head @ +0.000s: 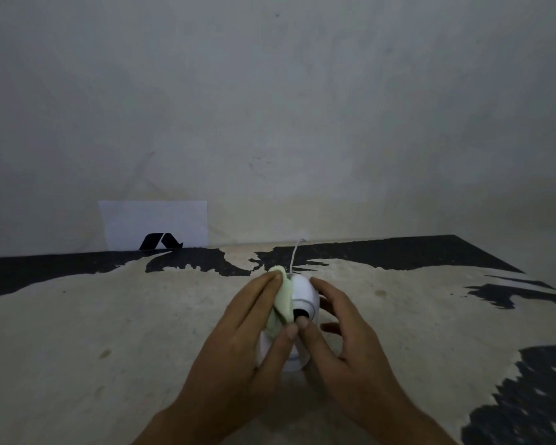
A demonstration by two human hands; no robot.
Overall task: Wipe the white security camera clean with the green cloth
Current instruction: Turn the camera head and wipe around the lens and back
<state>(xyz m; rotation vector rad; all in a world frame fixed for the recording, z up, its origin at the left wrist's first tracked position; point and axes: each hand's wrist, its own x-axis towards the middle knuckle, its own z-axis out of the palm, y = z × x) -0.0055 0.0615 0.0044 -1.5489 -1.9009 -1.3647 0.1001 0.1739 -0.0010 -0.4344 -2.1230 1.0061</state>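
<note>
**Currently: cloth held against the camera's left side, both hands on the unit**

We see the white security camera standing upright on a worn, pale surface with ragged black patches, near a grey wall. Its round head faces us, and the dark lens shows low on the head between the two thumbs. A thin white cable leaves the top rear of the head and runs back toward the wall.

Our left hand presses the green cloth flat against the left side of the camera head. Its fingers are extended and close together over the cloth; the thumb closes in from below, so the folded cloth is pinched between thumb and fingers. A fold of cloth stands above the fingertips.

Our right hand cups the right side of the camera. Its fingers are curled loosely around the head, slightly spread, and the thumb tip lies just below the lens, touching the left thumb. How firmly this hand holds the camera, we cannot tell.

The camera base shows only partly between the palms.

Off to the left, a white sheet with a black mark leans against the wall.
</note>
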